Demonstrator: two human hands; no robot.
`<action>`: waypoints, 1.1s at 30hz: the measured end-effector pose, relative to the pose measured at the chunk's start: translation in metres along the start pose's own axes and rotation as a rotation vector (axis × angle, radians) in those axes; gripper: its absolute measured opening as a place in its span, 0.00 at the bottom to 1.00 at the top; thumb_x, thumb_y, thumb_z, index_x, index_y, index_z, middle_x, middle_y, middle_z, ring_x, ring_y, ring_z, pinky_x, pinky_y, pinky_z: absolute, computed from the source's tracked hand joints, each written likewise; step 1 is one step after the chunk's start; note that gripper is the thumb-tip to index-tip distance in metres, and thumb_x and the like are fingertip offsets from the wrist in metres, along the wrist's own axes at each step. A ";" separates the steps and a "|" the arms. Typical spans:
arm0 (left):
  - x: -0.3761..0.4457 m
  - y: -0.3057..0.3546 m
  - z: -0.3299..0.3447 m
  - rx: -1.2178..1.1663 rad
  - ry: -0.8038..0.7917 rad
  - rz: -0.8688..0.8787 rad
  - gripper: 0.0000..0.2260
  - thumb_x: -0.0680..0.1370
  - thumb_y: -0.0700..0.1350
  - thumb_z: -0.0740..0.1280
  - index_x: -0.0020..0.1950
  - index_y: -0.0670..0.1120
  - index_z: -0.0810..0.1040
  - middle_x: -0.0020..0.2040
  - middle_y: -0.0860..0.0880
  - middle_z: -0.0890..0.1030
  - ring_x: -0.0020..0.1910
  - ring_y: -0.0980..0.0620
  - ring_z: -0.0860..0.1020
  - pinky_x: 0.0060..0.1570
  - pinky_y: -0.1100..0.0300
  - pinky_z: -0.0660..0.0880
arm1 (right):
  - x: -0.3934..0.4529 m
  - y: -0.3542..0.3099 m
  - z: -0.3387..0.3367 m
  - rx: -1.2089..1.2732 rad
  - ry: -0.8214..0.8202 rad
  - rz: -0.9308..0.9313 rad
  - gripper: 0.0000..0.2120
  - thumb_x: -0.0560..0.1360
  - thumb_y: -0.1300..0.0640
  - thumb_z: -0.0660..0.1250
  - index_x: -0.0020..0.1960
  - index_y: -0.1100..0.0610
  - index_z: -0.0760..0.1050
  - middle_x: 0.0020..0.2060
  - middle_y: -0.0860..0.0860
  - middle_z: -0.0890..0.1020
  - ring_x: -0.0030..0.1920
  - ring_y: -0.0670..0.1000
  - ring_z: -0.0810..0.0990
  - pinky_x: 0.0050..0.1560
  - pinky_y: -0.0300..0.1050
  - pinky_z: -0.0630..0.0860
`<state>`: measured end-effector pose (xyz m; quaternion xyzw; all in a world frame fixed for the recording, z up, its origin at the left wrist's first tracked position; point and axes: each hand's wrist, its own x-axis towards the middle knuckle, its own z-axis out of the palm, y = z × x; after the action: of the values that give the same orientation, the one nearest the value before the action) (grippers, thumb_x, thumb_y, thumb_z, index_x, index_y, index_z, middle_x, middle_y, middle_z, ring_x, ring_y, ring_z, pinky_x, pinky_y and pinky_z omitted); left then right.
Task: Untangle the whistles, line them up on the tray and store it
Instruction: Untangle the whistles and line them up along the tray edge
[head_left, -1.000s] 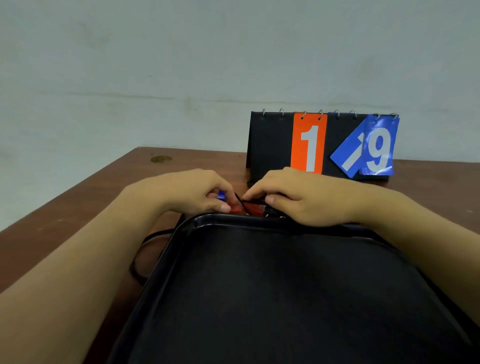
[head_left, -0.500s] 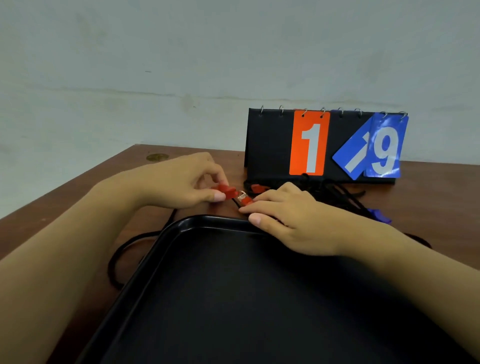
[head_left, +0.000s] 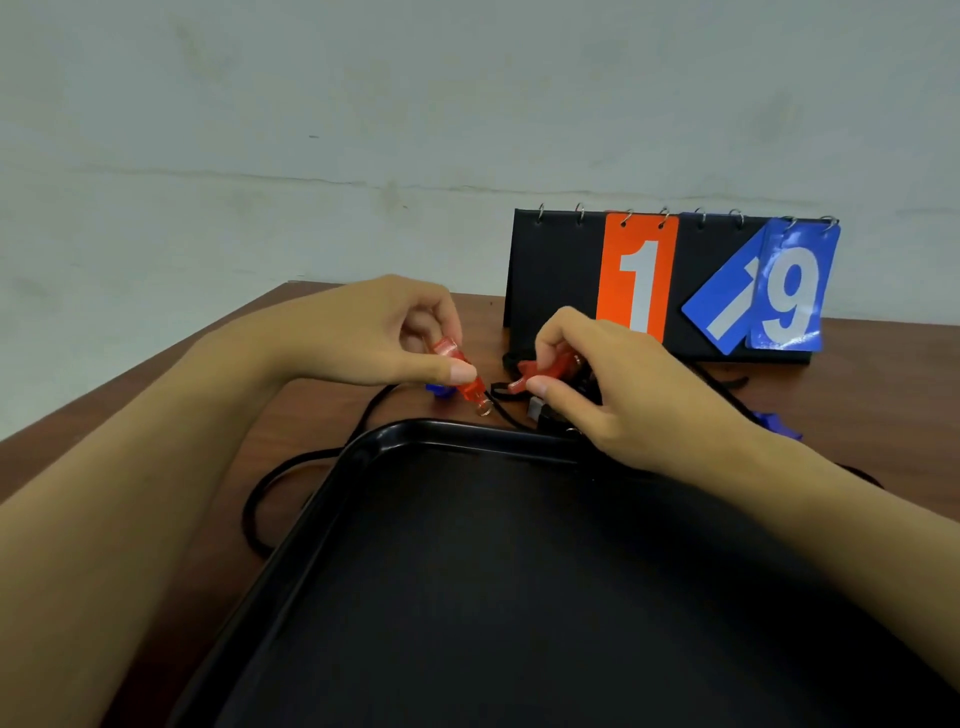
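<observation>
My left hand (head_left: 387, 332) pinches a red whistle (head_left: 462, 371) just beyond the far rim of the black tray (head_left: 467, 597); a small metal ring hangs from its tip. A second red whistle (head_left: 543, 370) is pinched in my right hand (head_left: 608, 379), a short gap to the right of the first. Black lanyard cords (head_left: 501, 397) run between and under the whistles. A blue whistle (head_left: 438, 389) lies on the table behind my left thumb. Another blue whistle (head_left: 776, 422) lies past my right wrist. The tray holds nothing.
A flip scoreboard (head_left: 660, 283) showing an orange 1 and a blue 9 stands at the back of the brown table (head_left: 171, 431), near the wall. A black cord loop (head_left: 265, 499) lies on the table left of the tray.
Both hands have risen from the tray's far rim. The two red whistles, close together before, are now held apart, one in each hand. The view has shifted slightly.
</observation>
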<state>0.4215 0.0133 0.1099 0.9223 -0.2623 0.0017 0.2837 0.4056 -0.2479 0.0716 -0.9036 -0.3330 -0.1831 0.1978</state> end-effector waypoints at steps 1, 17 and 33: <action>0.000 0.000 -0.001 -0.012 -0.017 0.006 0.11 0.74 0.55 0.76 0.51 0.53 0.80 0.43 0.55 0.86 0.40 0.59 0.83 0.50 0.61 0.79 | 0.000 -0.001 0.000 0.005 0.003 0.006 0.08 0.80 0.46 0.67 0.54 0.45 0.69 0.44 0.40 0.78 0.46 0.40 0.76 0.42 0.34 0.72; 0.002 -0.001 0.004 0.127 -0.214 -0.030 0.08 0.78 0.54 0.72 0.57 0.60 0.84 0.47 0.67 0.85 0.47 0.65 0.82 0.54 0.66 0.74 | -0.002 -0.004 0.002 0.002 -0.092 -0.015 0.14 0.80 0.50 0.67 0.65 0.45 0.72 0.54 0.40 0.80 0.54 0.41 0.78 0.54 0.32 0.76; 0.003 -0.002 0.004 0.171 -0.278 -0.066 0.08 0.78 0.56 0.72 0.55 0.59 0.86 0.33 0.69 0.81 0.34 0.68 0.78 0.37 0.75 0.69 | -0.005 -0.005 0.004 -0.019 -0.153 -0.033 0.13 0.82 0.46 0.62 0.66 0.43 0.69 0.54 0.43 0.79 0.53 0.44 0.77 0.53 0.39 0.76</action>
<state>0.4241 0.0115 0.1063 0.9426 -0.2676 -0.1127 0.1649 0.3997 -0.2449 0.0674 -0.9112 -0.3601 -0.1200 0.1604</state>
